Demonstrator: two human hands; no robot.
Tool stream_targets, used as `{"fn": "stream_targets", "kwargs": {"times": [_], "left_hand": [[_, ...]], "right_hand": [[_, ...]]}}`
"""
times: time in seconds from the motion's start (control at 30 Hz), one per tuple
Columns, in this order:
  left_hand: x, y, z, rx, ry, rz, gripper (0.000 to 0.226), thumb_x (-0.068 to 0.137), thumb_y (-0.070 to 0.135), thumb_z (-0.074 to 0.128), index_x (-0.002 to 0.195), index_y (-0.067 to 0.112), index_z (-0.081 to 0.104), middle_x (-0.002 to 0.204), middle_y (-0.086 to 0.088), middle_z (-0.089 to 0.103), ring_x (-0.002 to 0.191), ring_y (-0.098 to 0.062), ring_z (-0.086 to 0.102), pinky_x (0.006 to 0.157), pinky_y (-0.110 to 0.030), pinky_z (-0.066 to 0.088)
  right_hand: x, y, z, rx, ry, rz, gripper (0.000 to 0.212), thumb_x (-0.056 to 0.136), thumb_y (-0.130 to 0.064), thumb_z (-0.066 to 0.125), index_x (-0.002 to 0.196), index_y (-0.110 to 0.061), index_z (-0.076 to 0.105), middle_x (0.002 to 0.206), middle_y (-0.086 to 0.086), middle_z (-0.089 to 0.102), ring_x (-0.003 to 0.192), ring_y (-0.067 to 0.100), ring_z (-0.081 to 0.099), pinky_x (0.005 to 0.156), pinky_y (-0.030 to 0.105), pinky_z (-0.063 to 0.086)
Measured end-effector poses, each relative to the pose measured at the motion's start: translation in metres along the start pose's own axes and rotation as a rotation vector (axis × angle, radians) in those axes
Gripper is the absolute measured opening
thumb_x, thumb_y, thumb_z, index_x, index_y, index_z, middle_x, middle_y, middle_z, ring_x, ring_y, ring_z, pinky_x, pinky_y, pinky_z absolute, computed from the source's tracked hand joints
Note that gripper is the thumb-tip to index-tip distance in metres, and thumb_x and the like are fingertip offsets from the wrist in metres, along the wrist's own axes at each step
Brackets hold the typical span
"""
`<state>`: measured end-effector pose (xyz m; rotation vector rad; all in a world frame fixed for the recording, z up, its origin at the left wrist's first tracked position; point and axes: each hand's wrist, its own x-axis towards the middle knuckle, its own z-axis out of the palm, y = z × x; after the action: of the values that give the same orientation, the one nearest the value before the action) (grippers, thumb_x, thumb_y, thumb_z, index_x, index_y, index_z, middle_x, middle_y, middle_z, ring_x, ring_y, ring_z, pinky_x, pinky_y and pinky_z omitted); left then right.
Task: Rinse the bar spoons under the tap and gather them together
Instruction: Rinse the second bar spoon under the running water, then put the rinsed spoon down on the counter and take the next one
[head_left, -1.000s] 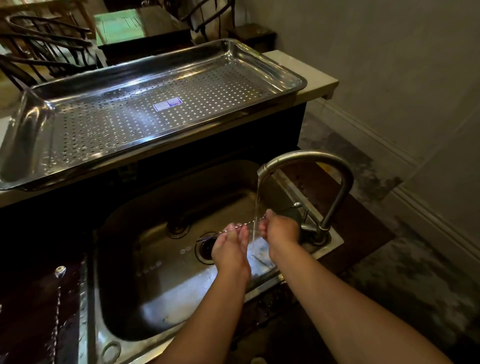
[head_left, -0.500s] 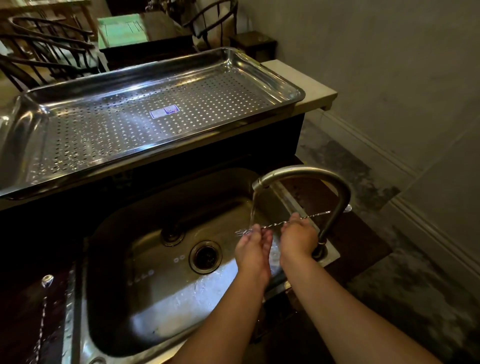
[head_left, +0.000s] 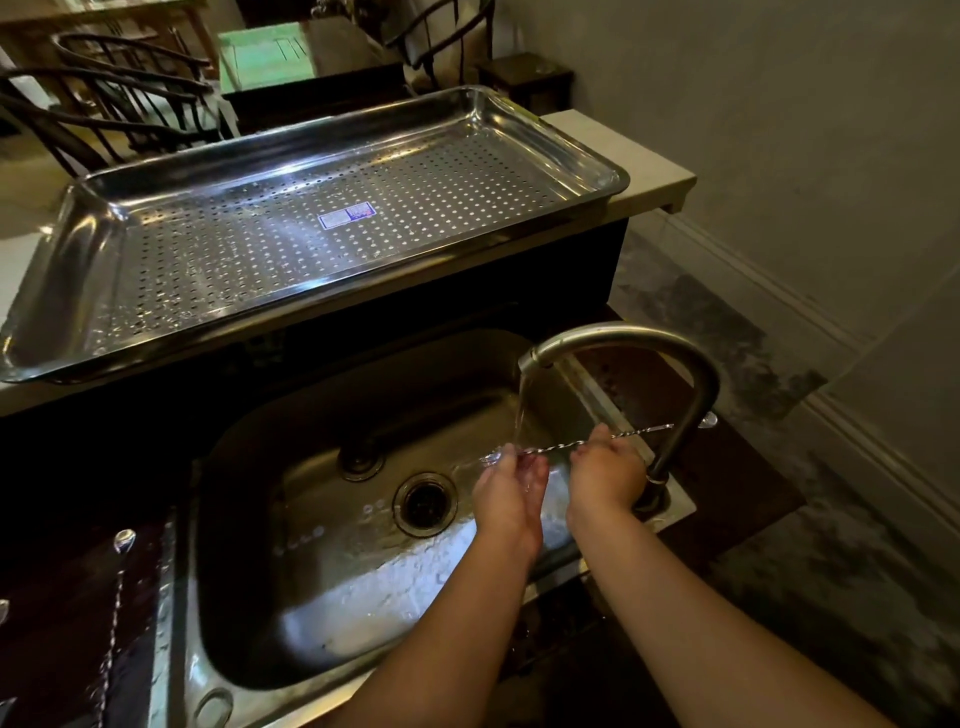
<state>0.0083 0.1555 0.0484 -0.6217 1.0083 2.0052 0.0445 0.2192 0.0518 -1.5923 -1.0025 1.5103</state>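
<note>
A thin twisted bar spoon (head_left: 563, 445) lies level under the water running from the curved tap (head_left: 649, 343). My right hand (head_left: 605, 470) grips its stem near the middle. My left hand (head_left: 511, 486) is cupped at its left end, fingers touching the stem in the stream. The spoon's right end passes behind the tap's neck. A second bar spoon (head_left: 118, 587) lies on the dark counter left of the sink, bowl pointing away from me.
The steel sink (head_left: 322, 519) has a round drain (head_left: 425, 503) at its middle. A large perforated steel tray (head_left: 291, 228) sits on the raised ledge behind. Dark chairs and a table stand beyond. Stained floor lies to the right.
The spoon has slid to the right through the stream, so its right end now reaches behind the tap's neck. Both hands moved right with it.
</note>
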Motion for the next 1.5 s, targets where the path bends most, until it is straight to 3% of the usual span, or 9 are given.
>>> {"fn": "stream_targets", "kwargs": {"times": [0.13,0.3,0.43,0.7,0.8,0.93,1.03,1.27,1.5], "left_hand": [[-0.002,0.010,-0.013,0.041,0.048,0.026,0.005,0.090,0.006,0.060,0.088,0.002,0.058,0.074,-0.011,0.066,0.059,-0.013,0.068,0.052,-0.020,0.056],[-0.004,0.036,-0.041,0.065,0.137,0.080,0.007,0.091,0.009,0.060,0.090,0.004,0.056,0.082,-0.010,0.064,0.072,-0.017,0.065,0.057,-0.020,0.058],[-0.011,0.063,-0.069,0.059,0.235,0.134,0.011,0.091,0.012,0.061,0.085,0.005,0.054,0.083,-0.012,0.065,0.070,-0.018,0.066,0.050,-0.020,0.057],[-0.025,0.109,-0.126,0.147,0.302,0.113,0.028,0.097,0.025,0.051,0.078,0.007,0.060,0.073,-0.009,0.063,0.061,-0.017,0.059,0.054,-0.024,0.052],[-0.034,0.127,-0.145,0.436,0.289,0.299,0.039,0.094,0.018,0.053,0.058,0.016,0.065,0.054,0.000,0.059,0.049,-0.014,0.052,0.050,-0.027,0.044],[-0.052,0.162,-0.172,1.351,0.400,0.779,0.021,0.091,0.031,0.055,0.101,0.019,0.070,0.092,0.000,0.066,0.083,-0.018,0.061,0.073,-0.030,0.047],[-0.056,0.187,-0.196,1.713,0.398,0.841,0.023,0.091,0.023,0.053,0.108,0.016,0.066,0.103,-0.008,0.062,0.095,-0.025,0.059,0.076,-0.032,0.048],[-0.068,0.226,-0.254,1.935,0.487,0.699,0.020,0.090,0.018,0.050,0.100,0.015,0.067,0.100,-0.009,0.063,0.093,-0.031,0.062,0.075,-0.036,0.049],[-0.087,0.257,-0.319,1.842,0.560,0.627,0.025,0.092,0.019,0.045,0.099,0.011,0.067,0.099,-0.014,0.064,0.091,-0.035,0.062,0.073,-0.040,0.047]], "right_hand": [[-0.012,0.011,0.009,0.015,-0.089,0.060,0.025,0.099,-0.022,0.049,0.080,-0.009,0.060,0.068,0.005,0.059,0.061,0.016,0.057,0.066,0.034,0.045],[-0.038,0.032,0.028,-0.052,-0.148,0.057,0.029,0.098,-0.026,0.049,0.083,-0.006,0.064,0.072,0.007,0.064,0.064,0.019,0.061,0.062,0.028,0.046],[-0.067,0.048,0.051,-0.102,-0.210,0.090,0.034,0.097,-0.025,0.051,0.065,-0.015,0.055,0.061,0.003,0.061,0.056,0.015,0.058,0.054,0.027,0.043],[-0.120,0.075,0.092,-0.191,-0.346,0.180,0.036,0.096,-0.024,0.054,0.061,-0.013,0.055,0.058,0.005,0.060,0.061,0.023,0.058,0.069,0.040,0.049],[-0.138,0.085,0.107,-0.229,-0.405,0.167,0.039,0.095,-0.022,0.053,0.058,-0.011,0.053,0.055,0.005,0.058,0.056,0.023,0.053,0.068,0.040,0.046],[-0.165,0.101,0.126,-0.308,-0.520,0.130,0.037,0.095,-0.020,0.053,0.060,-0.009,0.055,0.061,0.009,0.061,0.064,0.027,0.056,0.069,0.038,0.045],[-0.188,0.110,0.141,-0.377,-0.592,0.062,0.036,0.095,-0.020,0.054,0.062,-0.008,0.057,0.068,0.013,0.063,0.067,0.026,0.056,0.067,0.036,0.043],[-0.255,0.130,0.168,-0.451,-0.768,-0.024,0.035,0.094,-0.012,0.056,0.060,-0.011,0.056,0.057,0.007,0.054,0.053,0.018,0.047,0.056,0.028,0.037],[-0.319,0.167,0.195,-0.606,-0.897,-0.079,0.020,0.089,-0.019,0.064,0.070,-0.014,0.065,0.057,0.004,0.062,0.052,0.017,0.057,0.058,0.031,0.048]]}}
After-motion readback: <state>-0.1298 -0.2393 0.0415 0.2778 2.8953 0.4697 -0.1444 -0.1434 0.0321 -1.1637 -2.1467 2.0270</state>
